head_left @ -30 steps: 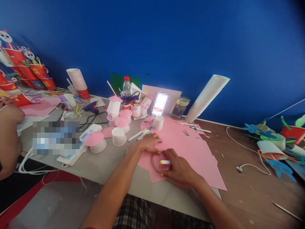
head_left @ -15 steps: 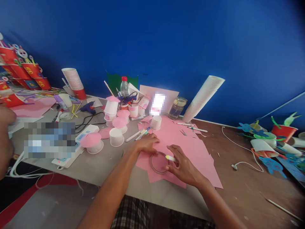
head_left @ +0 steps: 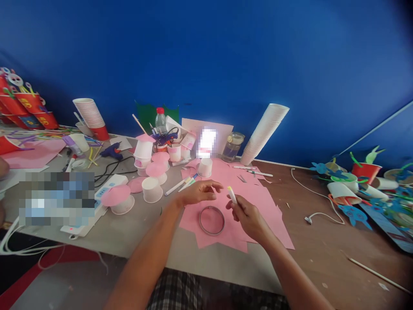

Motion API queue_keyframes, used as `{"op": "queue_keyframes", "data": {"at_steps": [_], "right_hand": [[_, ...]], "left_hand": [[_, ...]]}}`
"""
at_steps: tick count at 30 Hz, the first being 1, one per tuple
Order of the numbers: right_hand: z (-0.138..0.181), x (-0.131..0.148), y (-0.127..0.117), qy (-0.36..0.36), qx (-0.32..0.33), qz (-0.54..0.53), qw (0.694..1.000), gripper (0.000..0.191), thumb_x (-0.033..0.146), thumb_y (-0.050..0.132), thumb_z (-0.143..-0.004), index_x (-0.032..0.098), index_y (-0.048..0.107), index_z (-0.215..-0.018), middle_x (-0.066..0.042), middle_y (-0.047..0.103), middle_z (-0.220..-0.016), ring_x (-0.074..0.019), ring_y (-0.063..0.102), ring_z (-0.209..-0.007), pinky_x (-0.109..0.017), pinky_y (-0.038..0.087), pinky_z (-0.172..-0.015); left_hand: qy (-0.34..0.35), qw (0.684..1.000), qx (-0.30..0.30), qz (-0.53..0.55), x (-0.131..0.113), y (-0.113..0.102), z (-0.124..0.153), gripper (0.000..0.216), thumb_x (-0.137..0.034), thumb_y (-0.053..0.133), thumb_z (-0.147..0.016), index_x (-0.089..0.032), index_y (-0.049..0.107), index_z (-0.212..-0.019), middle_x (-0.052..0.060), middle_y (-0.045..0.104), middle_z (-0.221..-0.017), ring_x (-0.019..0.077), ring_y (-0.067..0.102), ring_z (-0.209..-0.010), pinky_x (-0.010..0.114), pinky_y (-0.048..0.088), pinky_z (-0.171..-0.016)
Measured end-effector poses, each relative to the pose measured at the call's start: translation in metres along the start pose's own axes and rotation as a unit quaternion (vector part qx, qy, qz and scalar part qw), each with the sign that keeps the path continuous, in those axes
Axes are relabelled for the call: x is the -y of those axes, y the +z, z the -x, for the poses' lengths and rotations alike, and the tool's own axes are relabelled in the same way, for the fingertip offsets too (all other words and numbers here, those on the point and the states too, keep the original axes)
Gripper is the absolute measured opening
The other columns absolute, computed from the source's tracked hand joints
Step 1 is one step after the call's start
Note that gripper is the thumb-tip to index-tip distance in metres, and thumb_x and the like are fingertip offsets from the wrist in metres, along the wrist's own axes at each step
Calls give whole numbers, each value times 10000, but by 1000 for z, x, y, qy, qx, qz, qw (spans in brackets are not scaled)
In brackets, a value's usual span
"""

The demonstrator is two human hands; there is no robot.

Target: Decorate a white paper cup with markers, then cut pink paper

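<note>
Here I am on the head view, and the right hand (head_left: 248, 214) has the white marker (head_left: 232, 196) pinched between thumb and fingers, the marker's yellow end pointing up and out, clear of the sheets. Across from it, the left hand (head_left: 203, 192) hovers or rests over the pink paper (head_left: 269, 211); I can't tell from this angle whether it touches. Its fingers are loosely bent and parted from the thumb, tips turned toward the marker, the two hands near each other but apart.

Now down to the grey ring (head_left: 212, 234): it lies flat on the pink paper, near the front edge, in front of both hands and touched by neither, with pink showing through the middle.

Just past the left hand, I've got a white cup (head_left: 204, 168) upside down on the paper, and a few pens (head_left: 174, 188) lying beside the left wrist. Farther left, another upturned cup (head_left: 152, 190) sits on the grey table (head_left: 142, 241), and a pink disc (head_left: 115, 195) caps one more, close by the power strip (head_left: 87, 219). At the back, a tall cup stack (head_left: 265, 135) leans to the right, beside a lidded jar (head_left: 233, 148).
</note>
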State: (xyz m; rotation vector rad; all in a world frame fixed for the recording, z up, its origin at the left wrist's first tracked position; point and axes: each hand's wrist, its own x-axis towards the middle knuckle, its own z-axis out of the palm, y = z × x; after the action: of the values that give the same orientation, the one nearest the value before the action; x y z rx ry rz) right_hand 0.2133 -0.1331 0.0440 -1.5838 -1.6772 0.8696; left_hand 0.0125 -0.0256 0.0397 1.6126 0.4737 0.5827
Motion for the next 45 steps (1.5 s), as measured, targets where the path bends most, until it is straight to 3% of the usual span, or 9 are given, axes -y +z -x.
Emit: {"op": "queue_keyframes", "data": {"at_steps": [5, 9, 13, 18, 24, 30, 34, 39, 45], "right_hand": [[-12, 17, 10, 3, 27, -32, 999, 258, 381, 433, -908, 199, 603, -841, -1, 604, -681, -117, 469, -525, -260, 381, -522], [-16, 20, 16, 31, 100, -154, 983, 326, 482, 484, -886, 176, 596, -869, 5, 603, -664, -103, 464, -503, -255, 370, -507], [-18, 18, 18, 53, 152, -284, 945, 416, 567, 533, -853, 157, 592, -889, 25, 571, -606, -86, 433, -465, -242, 336, -487], [-27, 21, 23, 72, 135, -337, 929, 406, 576, 589, -818, 170, 587, -835, 42, 533, -529, -74, 358, -426, -220, 264, -441], [-36, 15, 31, 104, 148, -468, 865, 399, 574, 620, -771, 175, 617, -785, -17, 596, -678, -111, 476, -516, -261, 396, -522], [-42, 0, 38, 97, 87, -530, 838, 325, 487, 683, -747, 187, 580, -678, -15, 578, -719, -141, 545, -635, -285, 448, -632], [-41, -1, 38, 65, 85, -528, 843, 381, 556, 630, -773, 200, 590, -644, -28, 585, -711, -184, 568, -718, -336, 470, -739], [-35, 3, 42, 28, 53, -461, 885, 450, 627, 600, -760, 205, 584, -605, -47, 601, -760, -219, 569, -834, -348, 451, -823], [-32, 1, 48, 39, 14, -409, 912, 495, 622, 581, -783, 202, 476, -544, -4, 505, -654, -161, 498, -686, -300, 424, -701]], "left_hand": [[23, 996, 8, 82, 2, 14, -4, 316, -394, 687, -792, -146, 673, -988, 55, 617, -882, 124, 510, -768, 262, 404, -696], [44, 977, -103, 180, 8, 11, -7, 344, -472, 678, -788, -132, 648, -836, -19, 484, -637, 81, 394, -578, 244, 326, -576], [68, 949, -176, 252, 10, 6, -6, 379, -508, 697, -760, -136, 640, -810, -33, 432, -626, 72, 380, -562, 237, 317, -564], [34, 961, -68, 266, 11, 15, -7, 357, -446, 744, -732, -135, 633, -867, 6, 535, -714, 82, 459, -584, 244, 372, -566], [46, 953, -80, 290, 17, 17, -10, 339, -473, 666, -794, -152, 576, -851, 20, 575, -785, 86, 502, -544, 250, 436, -508], [27, 964, -67, 256, 23, 27, -14, 364, -509, 642, -804, -161, 594, -901, 9, 558, -695, 117, 539, -553, 244, 438, -481], [0, 955, -75, 288, 23, 36, -16, 375, -532, 625, -814, -160, 581, -845, -2, 553, -652, 75, 472, -536, 184, 334, -464], [8, 942, -107, 318, 21, 38, -19, 407, -571, 609, -806, -174, 525, -832, 46, 687, -835, 54, 486, -458, 198, 314, -458], [-4, 944, -104, 313, 21, 39, -17, 443, -600, 614, -789, -166, 527, -811, 70, 696, -871, 73, 523, -470, 211, 360, -472]]}}
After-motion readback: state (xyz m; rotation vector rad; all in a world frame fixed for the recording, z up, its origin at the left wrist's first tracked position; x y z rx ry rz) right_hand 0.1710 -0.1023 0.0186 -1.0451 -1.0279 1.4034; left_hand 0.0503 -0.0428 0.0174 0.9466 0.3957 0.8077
